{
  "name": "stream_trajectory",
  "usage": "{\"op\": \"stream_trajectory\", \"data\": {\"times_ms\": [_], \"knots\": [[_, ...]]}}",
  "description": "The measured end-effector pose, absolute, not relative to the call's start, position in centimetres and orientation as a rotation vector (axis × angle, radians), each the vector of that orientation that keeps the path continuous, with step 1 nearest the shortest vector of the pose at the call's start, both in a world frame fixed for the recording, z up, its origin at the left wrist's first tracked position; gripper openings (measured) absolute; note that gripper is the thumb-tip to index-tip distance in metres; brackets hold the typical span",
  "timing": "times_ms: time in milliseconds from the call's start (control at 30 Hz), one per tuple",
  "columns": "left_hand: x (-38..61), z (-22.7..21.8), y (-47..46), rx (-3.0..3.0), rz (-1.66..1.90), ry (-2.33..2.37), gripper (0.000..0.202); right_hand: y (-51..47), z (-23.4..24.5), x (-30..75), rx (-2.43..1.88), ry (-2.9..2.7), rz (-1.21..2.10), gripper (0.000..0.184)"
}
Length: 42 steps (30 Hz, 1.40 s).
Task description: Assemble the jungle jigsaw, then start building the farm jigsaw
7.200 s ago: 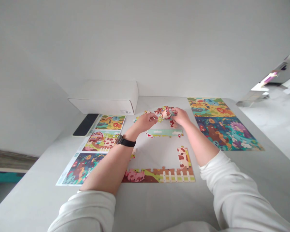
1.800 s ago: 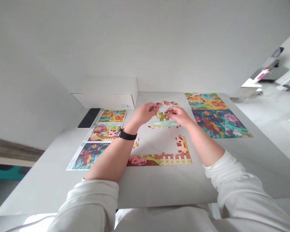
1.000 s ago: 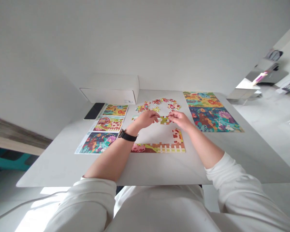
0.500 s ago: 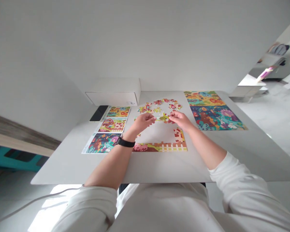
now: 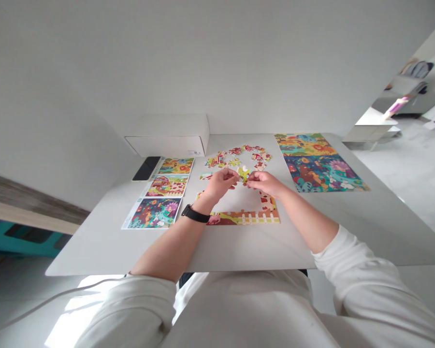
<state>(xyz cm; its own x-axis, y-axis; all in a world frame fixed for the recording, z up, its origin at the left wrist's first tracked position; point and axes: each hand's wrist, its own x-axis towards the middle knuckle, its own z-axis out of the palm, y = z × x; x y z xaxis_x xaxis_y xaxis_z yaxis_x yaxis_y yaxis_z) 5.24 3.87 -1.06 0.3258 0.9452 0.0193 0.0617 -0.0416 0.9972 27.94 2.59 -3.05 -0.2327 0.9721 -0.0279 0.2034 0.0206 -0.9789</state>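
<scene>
Yellow-green, the puzzle piece (image 5: 244, 174) sits at mid-frame, pinched in the right hand (image 5: 266, 182); the left hand (image 5: 220, 184) curls at its left edge, its grip unclear. Fitting pieces together seems the step in hand, and the next move calls for aligning tabs. Lower centre lies the partly joined border (image 5: 252, 218); above, loose pieces (image 5: 235, 151).

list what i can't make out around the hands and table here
All in the head view:
Whether the left hand also pinches the green puzzle piece at the right hand: fingers hide it.
Left end of the puzzle border: behind the left forearm.
Print on the white box: too small.
Purple-and-white object, far right: blurred.
</scene>
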Motion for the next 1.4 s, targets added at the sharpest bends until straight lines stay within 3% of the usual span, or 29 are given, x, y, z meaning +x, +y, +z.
{"op": "stream_trajectory", "data": {"times_ms": [667, 867, 1000, 1233, 1400], "knots": [[5.1, -1.9, 3.9, 1.715, 0.821, 1.104, 0.022, 2.9, -2.7, 28.8, -1.189, -1.528, 1.231, 0.044], [5.4, -2.2, 3.4, 1.706, 0.748, 1.009, 0.042, 2.6, -2.0, 28.4, -1.168, -1.516, 1.141, 0.051], [5.8, -2.5, 3.3, 1.626, 0.776, 0.905, 0.037, 3.0, -1.1, 29.5, -1.117, -1.44, 1.152, 0.055], [5.8, -2.3, 3.7, 1.459, 0.884, 0.893, 0.041, 4.4, -0.3, 35.2, -1.193, -1.102, 0.826, 0.06], [6.2, -2.2, 3.0, 1.553, 0.812, 0.893, 0.035, 2.8, -0.6, 33.4, -1.262, -1.446, 0.886, 0.058]]}}
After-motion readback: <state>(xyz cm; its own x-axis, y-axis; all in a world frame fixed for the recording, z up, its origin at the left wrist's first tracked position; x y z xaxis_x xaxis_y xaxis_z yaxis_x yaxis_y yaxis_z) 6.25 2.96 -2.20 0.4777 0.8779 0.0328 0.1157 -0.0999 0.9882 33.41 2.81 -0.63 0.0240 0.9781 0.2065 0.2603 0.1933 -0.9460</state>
